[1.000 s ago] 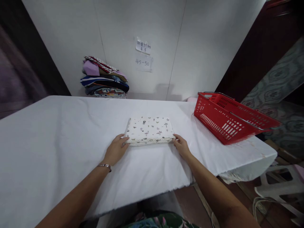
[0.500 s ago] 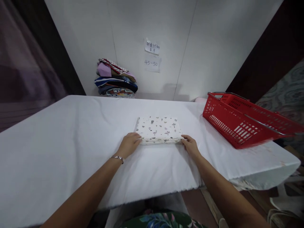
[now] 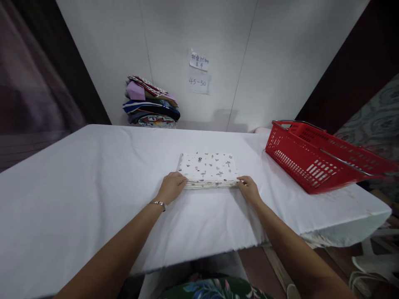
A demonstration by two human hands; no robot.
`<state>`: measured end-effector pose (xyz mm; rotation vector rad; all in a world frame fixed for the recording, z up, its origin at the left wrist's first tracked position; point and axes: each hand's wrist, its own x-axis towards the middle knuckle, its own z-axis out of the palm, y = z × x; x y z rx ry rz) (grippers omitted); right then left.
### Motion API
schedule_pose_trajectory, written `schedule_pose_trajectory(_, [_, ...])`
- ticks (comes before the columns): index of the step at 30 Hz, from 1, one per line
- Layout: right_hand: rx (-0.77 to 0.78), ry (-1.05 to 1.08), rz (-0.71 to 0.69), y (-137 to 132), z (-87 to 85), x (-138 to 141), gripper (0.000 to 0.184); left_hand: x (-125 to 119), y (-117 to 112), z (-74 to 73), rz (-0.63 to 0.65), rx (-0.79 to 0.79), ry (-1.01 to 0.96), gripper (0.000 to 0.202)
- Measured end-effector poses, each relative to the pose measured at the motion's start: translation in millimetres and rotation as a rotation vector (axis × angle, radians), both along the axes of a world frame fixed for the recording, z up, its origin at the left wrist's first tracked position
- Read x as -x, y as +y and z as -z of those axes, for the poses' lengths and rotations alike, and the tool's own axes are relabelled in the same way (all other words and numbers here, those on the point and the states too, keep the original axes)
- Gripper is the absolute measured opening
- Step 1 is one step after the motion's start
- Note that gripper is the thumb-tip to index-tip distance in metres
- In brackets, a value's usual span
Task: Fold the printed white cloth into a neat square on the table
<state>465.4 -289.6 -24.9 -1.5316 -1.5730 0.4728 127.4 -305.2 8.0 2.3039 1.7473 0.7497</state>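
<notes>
With our L hand (image 3: 171, 187) & R hand (image 3: 250, 191) we pinch the near L & R corners of a folded, rectangular white cloth (image 3: 207, 167) w/ small grey-brown print; it lies flat between our fingertips, on a white fabric-covered table (image 3: 124, 174). Fingertip undersides hidden; can't tell how firm our grip is. Forearms (image 3: 118, 245) cut off at bottom. Red perforated plastic basket (image 3: 296, 154), far R, blurs at its R end.

Cloth (image 3: 207, 167) laid on table (image 3: 134, 166) between left hand (image 3: 171, 187) and right hand (image 3: 249, 191); basket (image 3: 297, 154) placed right; textile stack (image 3: 151, 106) set behind, left.
</notes>
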Motion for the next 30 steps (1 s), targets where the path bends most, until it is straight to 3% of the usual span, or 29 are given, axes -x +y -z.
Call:
schedule_pose_trajectory(6, [0.014, 0.087, 0.000, -3, -0.2, 5, 0.027, 2, -7, -1.7, -0.036, -0.067, -0.045, 0.027])
schedule_pose_trajectory(19, [0.029, 0.109, -0.022, -8, 6.1, 3, 0.026, 7, -12, 5.1, -0.008, -0.031, -0.001, 0.032])
schedule_pose_trajectory(26, [-0.171, -0.211, -0.059, -7, -0.3, 1, 0.028, -2, -6, -1.7, 0.000, -0.075, 0.043, 0.029])
schedule_pose_trajectory(30, [-0.261, -0.422, -0.221, -1, -16.9, 17, 0.022, -23, 1, -5.3, 0.093, -0.097, 0.061, 0.028])
